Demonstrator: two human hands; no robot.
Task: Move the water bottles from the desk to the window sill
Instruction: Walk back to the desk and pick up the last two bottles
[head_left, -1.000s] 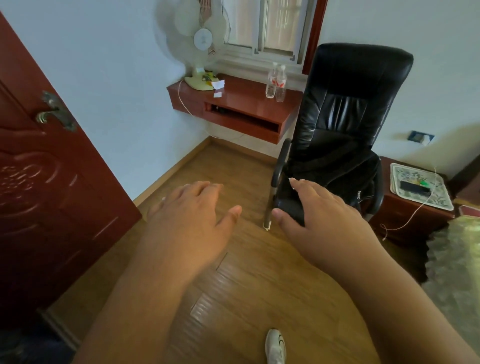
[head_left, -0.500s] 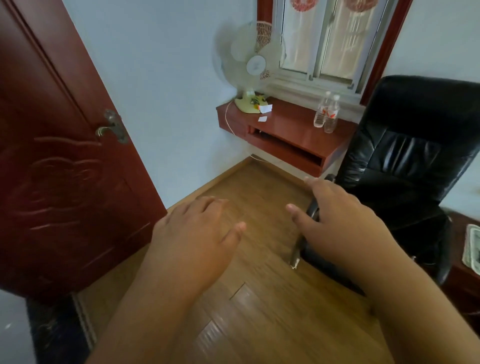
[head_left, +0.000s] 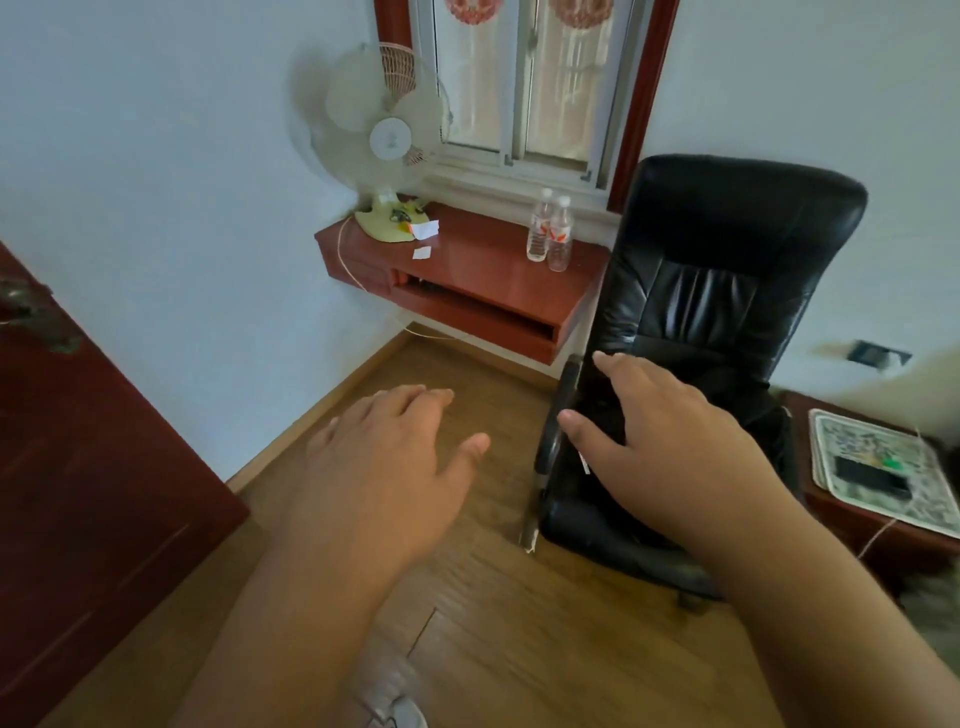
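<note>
I see my left hand (head_left: 384, 462) and right hand (head_left: 660, 431) stretched forward with fingers loosely spread and holding nothing, well apart from the 2 water bottles (head_left: 549, 231) standing upright, touching, on the desk (head_left: 478, 280) below the window sill (head_left: 519, 195).

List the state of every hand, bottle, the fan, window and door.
Left hand: open, holds nothing.
Right hand: open, holds nothing.
Bottles: upright, capped, touching, on the desk.
Fan: upright on the desk.
Window: closed.
Door: open.
</note>
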